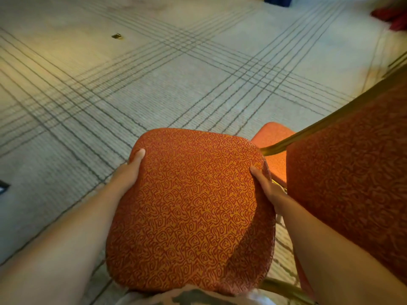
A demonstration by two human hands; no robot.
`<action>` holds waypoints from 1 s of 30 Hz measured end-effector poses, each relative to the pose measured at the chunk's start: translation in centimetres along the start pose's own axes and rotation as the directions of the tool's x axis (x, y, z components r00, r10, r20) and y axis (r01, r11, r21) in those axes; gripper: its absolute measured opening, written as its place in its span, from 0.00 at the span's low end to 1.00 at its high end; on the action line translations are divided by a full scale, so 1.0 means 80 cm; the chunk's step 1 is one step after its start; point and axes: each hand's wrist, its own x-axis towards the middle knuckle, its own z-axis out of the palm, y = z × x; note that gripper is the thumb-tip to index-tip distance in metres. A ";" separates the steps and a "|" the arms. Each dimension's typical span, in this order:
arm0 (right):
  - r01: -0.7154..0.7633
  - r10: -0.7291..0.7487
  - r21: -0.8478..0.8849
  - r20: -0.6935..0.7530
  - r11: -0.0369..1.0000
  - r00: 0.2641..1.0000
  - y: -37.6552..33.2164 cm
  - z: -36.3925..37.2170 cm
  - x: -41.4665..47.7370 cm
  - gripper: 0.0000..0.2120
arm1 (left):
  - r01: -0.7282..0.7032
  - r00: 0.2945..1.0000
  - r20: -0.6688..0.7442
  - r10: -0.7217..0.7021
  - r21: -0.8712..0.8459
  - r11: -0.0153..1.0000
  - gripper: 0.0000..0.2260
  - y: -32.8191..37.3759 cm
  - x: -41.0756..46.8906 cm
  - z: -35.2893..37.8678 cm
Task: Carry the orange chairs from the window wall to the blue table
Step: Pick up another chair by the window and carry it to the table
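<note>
At nine o'clock, at the very edge of view, a small dark flat object lies on the pale carpet with dark plaid lines. A little dark scrap lies further out at eleven. Either could catch a foot or a chair leg, I judge, since the load hides the floor just ahead.

The left grip clasps the nine o'clock edge of the orange swirl-patterned upholstered chair, thumb flat on the fabric and fingers wrapped under the rim, out of sight. The chair sits at six o'clock, tight against the person's body, cushion facing up. Its legs are hidden, so I cannot tell whether it is clear of the floor. The right grip holds the three o'clock edge the same way, thumb on top and fingers tucked beneath. Both holds bear on soft padding rather than frame, so the cushion may give or slip and the chair could tip forward.

Just beside the right wrist, at three to four o'clock, stands a second orange patterned chair with a gold metal tube frame. The gap there looks slim, and a swing to the right would likely knock frame on frame or pinch the knuckles.

A dark blue shape at one o'clock, far across the carpet, may be the blue counter, though too little shows to be sure. A long carry would tire such a hold.
</note>
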 end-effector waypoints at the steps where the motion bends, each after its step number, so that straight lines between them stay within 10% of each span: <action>1: 0.012 -0.012 0.002 0.001 1.000 1.000 -0.002 0.004 0.005 0.51 | -0.003 1.000 -0.012 0.003 -0.012 1.000 0.45 0.001 0.004 -0.005; 30: 0.057 -0.027 0.222 -0.133 0.973 0.991 -0.357 0.176 0.226 0.64 | -0.149 0.986 0.072 0.148 0.007 0.989 0.47 0.317 0.418 -0.108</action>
